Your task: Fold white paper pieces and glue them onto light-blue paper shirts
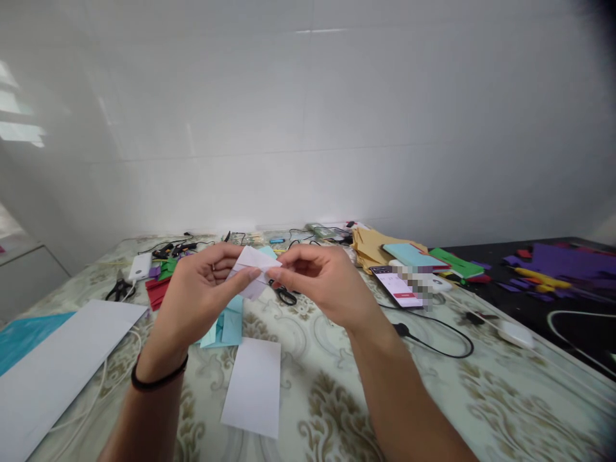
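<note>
A small piece of folded white paper point(250, 260) is held up over the table between my two hands. My left hand point(202, 289) pinches its left part, with the thumb lying across the front. At its right corner, the thumb and forefinger of my right hand point(322, 276) close on the paper. Below, a white paper rectangle point(253, 385) lies flat on the patterned tablecloth. Folded light-blue paper point(228, 324) rests just behind it, partly hidden by my left hand. Black-handled scissors point(285, 295) lie behind my hands, their blades mostly covered.
Large white sheets point(67, 372) lie at the left over blue material point(29, 333). Dark-handled scissors point(119, 289) and a white power bank point(140, 266) are behind. To the right are a lit phone point(399, 287), yellow paper point(380, 247), cables point(457, 353) and purple scraps point(568, 263).
</note>
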The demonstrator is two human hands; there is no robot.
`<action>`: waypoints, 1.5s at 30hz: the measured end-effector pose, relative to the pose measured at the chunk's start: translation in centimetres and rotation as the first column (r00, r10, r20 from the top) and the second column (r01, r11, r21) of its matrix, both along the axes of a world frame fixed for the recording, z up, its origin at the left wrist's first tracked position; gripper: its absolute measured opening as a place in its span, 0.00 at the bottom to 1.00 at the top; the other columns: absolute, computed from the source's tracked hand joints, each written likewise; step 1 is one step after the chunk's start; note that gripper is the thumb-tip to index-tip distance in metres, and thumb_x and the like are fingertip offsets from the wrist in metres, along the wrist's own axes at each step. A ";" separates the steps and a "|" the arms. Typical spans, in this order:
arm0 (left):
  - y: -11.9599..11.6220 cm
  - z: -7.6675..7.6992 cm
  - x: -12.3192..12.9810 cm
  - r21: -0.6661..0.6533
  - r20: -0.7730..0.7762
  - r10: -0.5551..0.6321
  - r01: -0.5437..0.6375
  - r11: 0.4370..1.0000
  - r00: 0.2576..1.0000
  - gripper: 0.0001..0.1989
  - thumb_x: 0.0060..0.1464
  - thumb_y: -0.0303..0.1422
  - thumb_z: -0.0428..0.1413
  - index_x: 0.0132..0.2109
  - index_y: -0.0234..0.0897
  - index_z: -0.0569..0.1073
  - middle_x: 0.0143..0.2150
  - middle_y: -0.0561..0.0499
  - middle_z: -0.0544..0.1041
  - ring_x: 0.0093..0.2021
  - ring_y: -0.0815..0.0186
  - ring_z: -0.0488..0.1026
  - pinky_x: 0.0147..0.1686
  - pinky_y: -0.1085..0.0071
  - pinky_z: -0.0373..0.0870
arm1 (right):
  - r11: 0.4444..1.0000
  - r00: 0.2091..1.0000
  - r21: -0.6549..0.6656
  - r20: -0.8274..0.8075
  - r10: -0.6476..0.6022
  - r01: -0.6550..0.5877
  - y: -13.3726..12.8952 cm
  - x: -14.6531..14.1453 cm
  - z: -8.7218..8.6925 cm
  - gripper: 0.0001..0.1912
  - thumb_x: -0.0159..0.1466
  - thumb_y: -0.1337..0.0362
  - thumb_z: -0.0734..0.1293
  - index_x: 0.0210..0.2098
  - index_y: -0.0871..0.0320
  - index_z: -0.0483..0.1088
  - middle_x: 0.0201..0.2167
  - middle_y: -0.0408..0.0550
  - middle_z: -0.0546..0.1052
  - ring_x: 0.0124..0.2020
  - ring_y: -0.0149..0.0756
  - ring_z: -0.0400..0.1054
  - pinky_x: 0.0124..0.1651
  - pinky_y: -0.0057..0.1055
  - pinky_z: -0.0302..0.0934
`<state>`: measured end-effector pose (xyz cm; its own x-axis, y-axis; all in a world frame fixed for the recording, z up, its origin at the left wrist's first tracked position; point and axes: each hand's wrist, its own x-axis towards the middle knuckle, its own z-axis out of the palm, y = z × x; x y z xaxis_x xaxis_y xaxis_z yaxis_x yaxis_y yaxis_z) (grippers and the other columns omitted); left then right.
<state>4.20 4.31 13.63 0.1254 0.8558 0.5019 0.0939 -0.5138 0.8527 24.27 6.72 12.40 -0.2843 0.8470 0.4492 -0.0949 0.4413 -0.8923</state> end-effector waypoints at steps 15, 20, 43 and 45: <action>0.1 0.1 0.6 -0.029 0.066 0.000 0.002 1.000 0.998 0.11 0.56 0.32 0.69 0.45 0.36 0.81 0.35 0.47 0.87 0.33 0.62 0.85 0.31 0.74 0.82 | 1.000 0.998 0.012 0.059 0.027 -0.028 0.3 -0.1 0.0 0.15 0.61 0.54 0.78 0.28 0.58 0.76 0.24 0.42 0.77 0.28 0.33 0.72 0.32 0.30 0.65; 0.1 0.0 0.4 -0.068 0.066 -0.063 0.067 0.995 0.996 0.14 0.57 0.31 0.68 0.50 0.38 0.80 0.36 0.48 0.86 0.33 0.65 0.84 0.31 0.75 0.80 | 0.999 0.999 0.009 0.031 0.033 -0.033 0.5 -0.2 -0.1 0.16 0.60 0.53 0.78 0.29 0.58 0.75 0.24 0.42 0.77 0.28 0.33 0.73 0.32 0.29 0.65; 0.4 0.2 0.7 -0.058 0.033 -0.104 0.105 0.993 0.994 0.09 0.56 0.32 0.66 0.45 0.38 0.80 0.32 0.51 0.81 0.30 0.67 0.77 0.30 0.74 0.74 | 0.992 0.991 0.112 0.129 0.040 -0.054 -0.4 0.5 0.5 0.12 0.67 0.59 0.71 0.29 0.57 0.76 0.27 0.44 0.77 0.30 0.34 0.71 0.35 0.31 0.66; 0.5 -0.1 0.4 -0.111 -0.075 -0.149 0.140 0.984 0.986 0.07 0.59 0.36 0.64 0.36 0.37 0.81 0.31 0.49 0.81 0.30 0.65 0.78 0.30 0.72 0.74 | 0.994 0.974 0.094 0.225 0.034 -0.057 -0.7 1.0 0.3 0.11 0.66 0.59 0.72 0.29 0.57 0.76 0.28 0.45 0.78 0.30 0.34 0.70 0.34 0.30 0.65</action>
